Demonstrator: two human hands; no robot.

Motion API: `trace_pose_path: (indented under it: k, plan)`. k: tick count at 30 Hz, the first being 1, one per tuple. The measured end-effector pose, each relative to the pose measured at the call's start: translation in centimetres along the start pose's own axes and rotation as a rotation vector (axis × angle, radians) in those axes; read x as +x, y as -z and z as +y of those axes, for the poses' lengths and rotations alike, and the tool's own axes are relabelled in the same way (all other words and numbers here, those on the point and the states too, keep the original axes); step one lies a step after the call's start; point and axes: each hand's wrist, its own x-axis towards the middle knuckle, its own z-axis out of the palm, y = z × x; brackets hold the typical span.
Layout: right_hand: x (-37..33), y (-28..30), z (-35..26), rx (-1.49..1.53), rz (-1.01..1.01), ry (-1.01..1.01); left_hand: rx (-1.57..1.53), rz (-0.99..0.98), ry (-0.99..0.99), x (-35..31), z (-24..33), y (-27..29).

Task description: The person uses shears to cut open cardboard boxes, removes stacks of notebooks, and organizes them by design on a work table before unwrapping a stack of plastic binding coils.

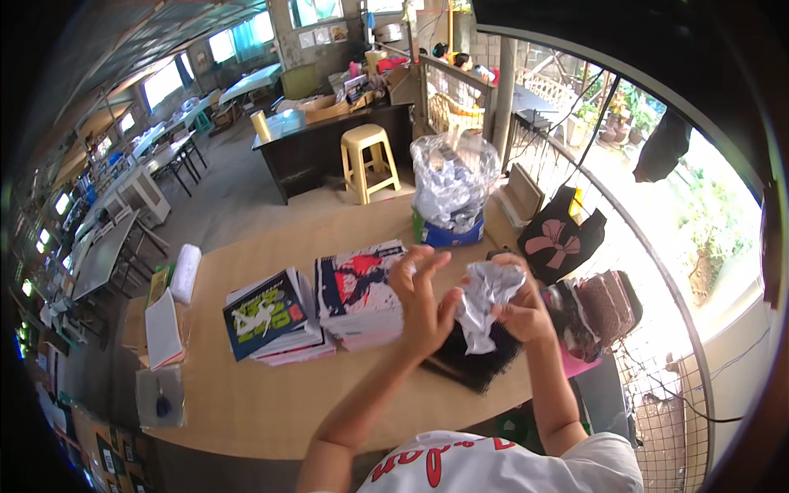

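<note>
A crumpled silvery-white sheet [485, 297], thin plastic or paper, is gripped by my right hand [526, 308] over the right part of the table, its lower end hanging down. My left hand [423, 300] is raised just to its left, fingers spread, the thumb close to the sheet; I cannot tell if they touch. Below the sheet lies a flat black item [477, 366]. Two stacks of printed covers or booklets stand left of my hands: one topped with a red, white and dark design [357, 283], the other with a dark blue and green one [267, 316].
On the table [246, 407] stand a clear bag of crumpled plastic [452, 185] in a blue box and, leftward, a white roll [186, 274], white papers [164, 333] and a clear packet [162, 398]. A black bag with a pink bow [559, 238] hangs at right. A yellow stool [367, 156] stands beyond.
</note>
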Motion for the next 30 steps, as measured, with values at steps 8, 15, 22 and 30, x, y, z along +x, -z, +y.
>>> trace_pose_path:
  k: [8,15,22,30]
  plan:
    - [21.4,8.3,-4.3,-0.877,0.267,0.426,0.48,-0.303,0.428,12.5,-17.0,-10.5]
    - [31.3,15.6,5.4,-1.943,-0.064,-0.258,-0.112,-0.455,0.783,16.4,-25.4,-15.4]
    - [33.9,15.4,5.1,-1.622,-0.43,-0.708,-0.149,-0.504,0.951,17.8,-25.9,-13.9]
    - [30.0,14.8,6.1,-1.899,-0.144,0.057,0.014,-0.499,0.789,16.8,-25.7,-12.9]
